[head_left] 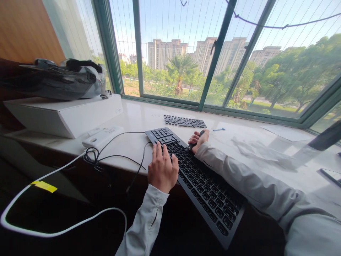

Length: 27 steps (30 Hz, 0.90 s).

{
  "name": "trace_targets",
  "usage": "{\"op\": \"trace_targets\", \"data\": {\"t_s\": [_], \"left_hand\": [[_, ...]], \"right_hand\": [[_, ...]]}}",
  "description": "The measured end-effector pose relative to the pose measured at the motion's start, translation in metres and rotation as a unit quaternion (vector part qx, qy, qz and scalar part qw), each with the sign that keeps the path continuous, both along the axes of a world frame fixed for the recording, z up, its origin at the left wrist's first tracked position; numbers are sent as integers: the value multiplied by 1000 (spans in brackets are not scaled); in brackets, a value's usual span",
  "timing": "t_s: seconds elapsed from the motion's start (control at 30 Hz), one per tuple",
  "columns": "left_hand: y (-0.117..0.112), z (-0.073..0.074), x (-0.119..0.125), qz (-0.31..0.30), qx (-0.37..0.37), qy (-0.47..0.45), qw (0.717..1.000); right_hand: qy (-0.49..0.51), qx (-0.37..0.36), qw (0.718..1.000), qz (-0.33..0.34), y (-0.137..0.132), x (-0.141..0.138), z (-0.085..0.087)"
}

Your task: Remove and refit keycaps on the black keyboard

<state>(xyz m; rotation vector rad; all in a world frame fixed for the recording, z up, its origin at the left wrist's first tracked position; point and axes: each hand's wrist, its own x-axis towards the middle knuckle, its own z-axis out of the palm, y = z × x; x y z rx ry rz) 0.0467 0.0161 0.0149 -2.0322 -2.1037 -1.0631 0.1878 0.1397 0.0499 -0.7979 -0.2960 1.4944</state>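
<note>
A black keyboard (202, 188) lies at a slant, its far end on the white sill and its near end jutting past the edge. Keycaps sit on the number pad at the far end; most of the rest shows bare key mounts. My left hand (163, 167) rests on the keyboard's left edge, fingers stretched out flat. In the fist of my right hand (197, 140) is a slim black tool (201, 133), its lower end close to the keyboard's right edge; its exact kind is hidden. Loose black keycaps (183, 121) lie in rows beyond the keyboard.
A small blue tool (218, 129) lies right of the keycaps. Left are a white power strip (102, 137), tangled black cable (92, 155) and a white box (66, 113) bearing a dark plastic-wrapped item (66, 80). Paper (286, 133) and a flat device (331, 176) lie right.
</note>
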Motion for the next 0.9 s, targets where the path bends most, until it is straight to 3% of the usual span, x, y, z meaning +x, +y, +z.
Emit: {"op": "trace_targets", "data": {"t_s": [0.27, 0.57, 0.73, 0.9], "left_hand": [[1, 1, 0, 4, -2, 0, 1000], [2, -2, -3, 0, 2, 2, 1000], [2, -1, -2, 1, 4, 1, 1000], [1, 0, -2, -1, -1, -2, 1000]], "right_hand": [[67, -20, 997, 22, 8, 7, -7], [-3, 37, 999, -22, 2, 4, -1], [-61, 94, 993, 37, -4, -4, 1], [-164, 180, 965, 102, -11, -15, 1]]}}
